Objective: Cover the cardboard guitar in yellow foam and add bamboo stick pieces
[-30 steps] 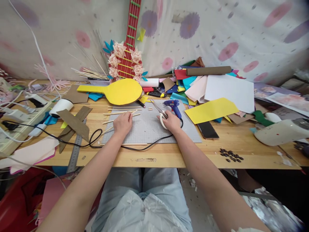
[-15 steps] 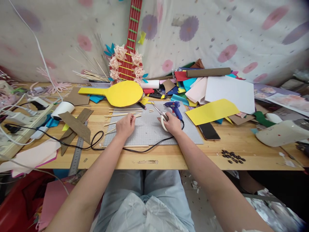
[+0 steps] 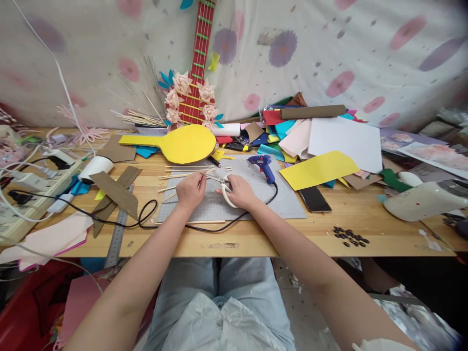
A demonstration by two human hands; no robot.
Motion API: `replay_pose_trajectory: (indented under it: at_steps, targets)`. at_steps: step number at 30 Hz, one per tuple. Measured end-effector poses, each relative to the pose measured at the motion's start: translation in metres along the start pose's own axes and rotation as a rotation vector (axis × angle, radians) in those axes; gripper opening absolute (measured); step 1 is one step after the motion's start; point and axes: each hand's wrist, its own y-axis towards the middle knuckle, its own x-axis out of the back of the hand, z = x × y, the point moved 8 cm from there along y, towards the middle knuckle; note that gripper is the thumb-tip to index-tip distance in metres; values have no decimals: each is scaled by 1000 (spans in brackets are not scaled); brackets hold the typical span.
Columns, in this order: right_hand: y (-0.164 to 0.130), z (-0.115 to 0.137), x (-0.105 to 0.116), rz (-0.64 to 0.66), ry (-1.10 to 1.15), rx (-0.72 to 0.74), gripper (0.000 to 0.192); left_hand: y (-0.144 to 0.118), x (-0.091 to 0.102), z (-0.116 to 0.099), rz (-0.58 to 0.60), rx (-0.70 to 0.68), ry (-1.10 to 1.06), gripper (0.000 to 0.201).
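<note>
My left hand [image 3: 191, 190] is closed in a pinch on a thin wooden stick [image 3: 171, 188], whose long part sticks out to the left. White-handled scissors [image 3: 227, 193] are in my right hand [image 3: 239, 191], with fingers in the handle loops. Their blades point left and reach the stick's end at my left fingertips; whether they touch it I cannot tell. Both hands are over the grey cutting mat [image 3: 270, 207]. More thin sticks [image 3: 179, 168] lie at the mat's left side, and two short cut pieces [image 3: 228, 168] rest near its top.
A blue glue gun [image 3: 263, 165] lies on the mat, its black cord running leftward. Behind are a yellow paddle-shaped piece [image 3: 188, 144] and a red flowered guitar-like craft [image 3: 199, 63]. To the right are yellow sheet [image 3: 320, 169], a phone [image 3: 315, 199] and small black pieces [image 3: 351, 237].
My right hand has moved left with the scissors, bringing the blades to my left fingertips. The left hand has stayed nearly in place, still pinching the stick.
</note>
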Motion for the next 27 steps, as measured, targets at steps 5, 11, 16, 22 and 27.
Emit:
replay_pose_trajectory:
  at_steps: [5, 11, 16, 22, 27]
  targets:
    - [1, 18, -3, 23, 56, -49, 41, 2, 4, 1, -33, 8, -59, 36]
    - [-1, 29, -3, 50, 80, -46, 44, 2, 10, 4, -70, 21, -62, 40]
    - [-1, 29, -4, 62, 124, -25, 44, 0, 16, 0, -141, -35, -83, 40]
    - [-2, 28, -7, 81, 159, -26, 44, -4, 26, -5, -294, -147, -143, 32]
    - [1, 28, -7, 91, 133, -51, 46, -2, 24, -5, -297, -171, -84, 30]
